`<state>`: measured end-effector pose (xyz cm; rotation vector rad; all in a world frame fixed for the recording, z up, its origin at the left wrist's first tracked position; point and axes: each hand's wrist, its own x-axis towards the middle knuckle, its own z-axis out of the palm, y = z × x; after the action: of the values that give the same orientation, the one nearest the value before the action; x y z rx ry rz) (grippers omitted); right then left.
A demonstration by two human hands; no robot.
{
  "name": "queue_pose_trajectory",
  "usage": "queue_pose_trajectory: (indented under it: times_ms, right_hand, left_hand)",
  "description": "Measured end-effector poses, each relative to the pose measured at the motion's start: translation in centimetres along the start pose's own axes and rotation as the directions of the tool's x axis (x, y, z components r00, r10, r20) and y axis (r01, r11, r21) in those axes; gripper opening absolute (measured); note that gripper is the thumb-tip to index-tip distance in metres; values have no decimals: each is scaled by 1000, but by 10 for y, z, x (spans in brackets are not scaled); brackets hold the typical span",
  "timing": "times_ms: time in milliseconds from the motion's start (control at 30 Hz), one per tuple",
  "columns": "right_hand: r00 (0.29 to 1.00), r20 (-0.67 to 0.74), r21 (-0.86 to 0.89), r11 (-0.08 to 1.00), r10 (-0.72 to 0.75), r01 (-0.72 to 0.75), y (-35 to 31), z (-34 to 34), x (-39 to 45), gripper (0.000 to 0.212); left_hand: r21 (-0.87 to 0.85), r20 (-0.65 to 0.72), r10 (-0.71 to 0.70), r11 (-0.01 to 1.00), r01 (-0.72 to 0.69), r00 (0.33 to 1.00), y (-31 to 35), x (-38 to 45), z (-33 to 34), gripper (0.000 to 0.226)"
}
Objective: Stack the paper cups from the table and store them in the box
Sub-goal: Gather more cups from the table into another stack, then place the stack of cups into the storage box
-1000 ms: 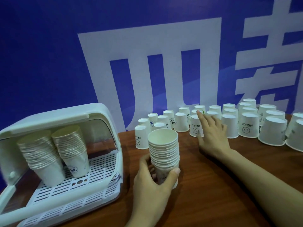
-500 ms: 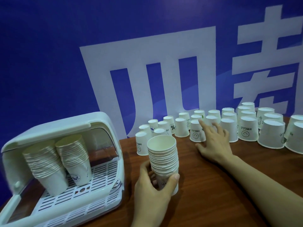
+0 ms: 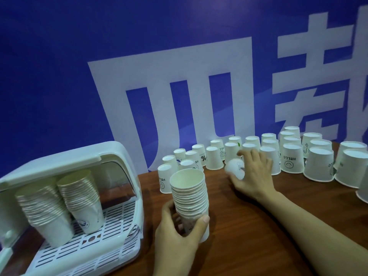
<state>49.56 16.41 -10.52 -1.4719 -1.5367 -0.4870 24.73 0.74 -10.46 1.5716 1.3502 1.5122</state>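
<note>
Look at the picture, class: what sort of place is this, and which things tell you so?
Probably an event or exhibition stand, though that is a guess. A blue banner with huge white characters backs a wooden table covered with upturned paper cups, beside a white storage box holding stacked cups.

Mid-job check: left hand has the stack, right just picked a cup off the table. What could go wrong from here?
1. The right hand lifts its tilted cup close to the upside-down cups; it could knock some over.
2. The left hand grips the tall stack only near its base, so pressing the cup in might tip it.
</note>
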Motion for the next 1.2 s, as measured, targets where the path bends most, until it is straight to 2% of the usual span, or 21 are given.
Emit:
queue_pose_trajectory:
  times_ms: [100,167,233,367,433,500,533,600,700,833,900,967,1100,1200]
  right_hand:
    - [972,206,-96,991,113,-94,1,-1,-2,73]
    - [899,366,-175,967,240,-187,4,-2,-5,72]
    - [859,403,-221,944,316,-243,6,-8,-5,69]
    - [833,430,-253,932,348,-259,0,-20,-7,66]
    - [824,448,-110,936,346,-333,-10,-25,-8,63]
    - [829,437,165,875,349,-455,-28,-34,-6,53]
    - [833,428,315,806,351,-502,-41,-40,-5,49]
    - [861,396,553,665,319,-501,-68,-52,-1,51]
    - [899,358,762,478,253,-437,-103,-67,0,53]
    - [923,326,851,362,204,-380,-124,-70,-10,57]
    - [918,310,871,314,248,-378,-125,-68,-16,62]
    - [905,319,872,286,282,-396,-121,-65,-24,57]
    - [889,396,799,391,230,-457,-113,-51,-44,52]
    - [911,380,776,479,163,-409,-115,-45,-50,48]
  left_hand:
    - [6,11,11,1000,-11,1000,-1,-1,0,58]
    - [7,5,8,1000,-8,1000,-2,-1,-1,59]
    - [18,-8,14,1000,-14,1000,-3,-2,-2,61]
    - [48,-20,29,998,-28,999,-6,-2,-2,60]
    - [68,-25,30,997,-28,999,-5,-2,-3,59]
    - [71,-24,21,997,-19,999,-3,-3,-3,60]
    - [80,-24,15,997,-13,1000,-2,-3,-3,61]
    - [95,-45,6,995,-2,999,-1,-4,-3,64]
    - [107,-70,-15,994,23,997,0,-5,-3,74]
    - [147,-88,-21,989,34,996,6,-10,-7,77]
    - [152,-89,-14,988,27,996,12,-15,-12,73]
    - [158,-102,9,987,7,995,24,-19,-21,71]
    - [112,-231,3,993,24,973,62,-19,-64,61]
    - [127,-282,-145,974,187,948,94,-7,-113,51]
